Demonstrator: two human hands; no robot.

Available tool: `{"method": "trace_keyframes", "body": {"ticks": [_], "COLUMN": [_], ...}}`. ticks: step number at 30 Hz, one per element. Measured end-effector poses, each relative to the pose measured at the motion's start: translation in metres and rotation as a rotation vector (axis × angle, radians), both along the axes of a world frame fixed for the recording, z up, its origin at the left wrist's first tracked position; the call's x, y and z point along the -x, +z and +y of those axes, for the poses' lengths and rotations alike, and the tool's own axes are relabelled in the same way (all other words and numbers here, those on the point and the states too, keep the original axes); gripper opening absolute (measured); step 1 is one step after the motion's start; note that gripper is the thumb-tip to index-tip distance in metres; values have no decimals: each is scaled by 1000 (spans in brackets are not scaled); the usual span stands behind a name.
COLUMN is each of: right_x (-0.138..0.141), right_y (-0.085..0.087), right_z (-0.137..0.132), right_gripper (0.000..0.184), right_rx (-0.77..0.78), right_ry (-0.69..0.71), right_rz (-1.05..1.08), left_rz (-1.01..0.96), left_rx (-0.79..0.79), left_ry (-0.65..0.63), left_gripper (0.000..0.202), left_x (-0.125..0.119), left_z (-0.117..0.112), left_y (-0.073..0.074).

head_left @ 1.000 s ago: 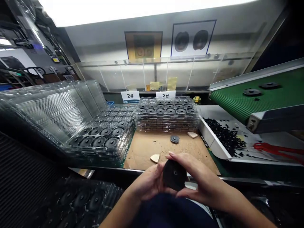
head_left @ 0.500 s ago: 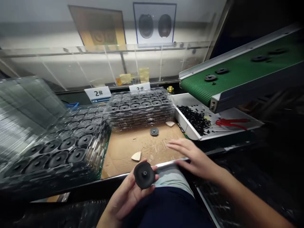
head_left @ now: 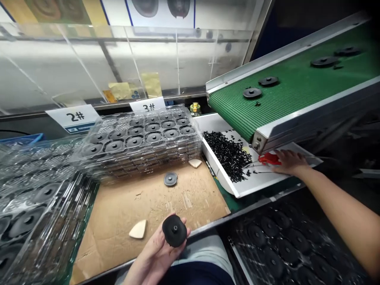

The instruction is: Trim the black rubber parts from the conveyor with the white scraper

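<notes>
My left hand [head_left: 158,249] holds a black rounded disc [head_left: 174,233] with a small hollow post at its centre, above the table's front edge. Over to the right, my right hand [head_left: 291,161] has its fingers on the handles of red-handled pliers [head_left: 268,158], which lie in a white tray [head_left: 227,185]. My fingers hide part of the handles. Many small black pieces [head_left: 224,152] are heaped in the same tray. Another dark disc [head_left: 170,179] lies on the cardboard sheet [head_left: 118,209], along with two pale wedge-shaped pieces [head_left: 139,229].
Stacked clear trays of discs [head_left: 142,138] stand behind the cardboard, with more trays [head_left: 38,209] on the left. A green conveyor belt [head_left: 285,95] carrying several discs slopes down above the white tray. Below right sits another disc tray [head_left: 285,251].
My right hand has moved from over the cardboard rightward onto the pliers. My left hand still holds the disc. The camera view has turned right and down.
</notes>
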State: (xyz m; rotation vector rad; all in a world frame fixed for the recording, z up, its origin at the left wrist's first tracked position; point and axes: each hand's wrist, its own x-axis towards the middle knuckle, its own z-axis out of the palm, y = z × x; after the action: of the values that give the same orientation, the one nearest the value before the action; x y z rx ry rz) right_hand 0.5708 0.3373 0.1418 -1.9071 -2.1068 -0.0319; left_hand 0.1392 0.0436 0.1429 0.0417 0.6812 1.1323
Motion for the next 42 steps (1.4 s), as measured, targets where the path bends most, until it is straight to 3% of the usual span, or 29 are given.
{"method": "trace_keyframes", "body": {"ticks": [4,9,17,20,28,34,42], "right_x": [-8,-5,69,90,121,126,126], "right_y": [-5,12,12,16,30,23,21], "right_z": [16,14,-55,-72,-87,-89,-86], "right_gripper": [25,25,38,45,36,35,37], "right_rx": [123,123,-49,-82,-154,-141,-147], "right_ry": [-120,-235,156,245,376,365,251], "right_rz": [-214,-344,-309,-291,-267,-296,-366], "left_rz": [-10,19,44,63,122,114,99], "left_rx": [49,48,16,2,-2,9,33], "left_ry": [-10,-29,-31,27,70,58,49], "left_gripper": [43,53,66,70,76,78,73], "left_x": [-13,-20,-34,-33,-29,-26,-20], "left_z": [24,50,88,93,98,96,91], "left_y": [1,3,1,-4,-11,-14,-17]}}
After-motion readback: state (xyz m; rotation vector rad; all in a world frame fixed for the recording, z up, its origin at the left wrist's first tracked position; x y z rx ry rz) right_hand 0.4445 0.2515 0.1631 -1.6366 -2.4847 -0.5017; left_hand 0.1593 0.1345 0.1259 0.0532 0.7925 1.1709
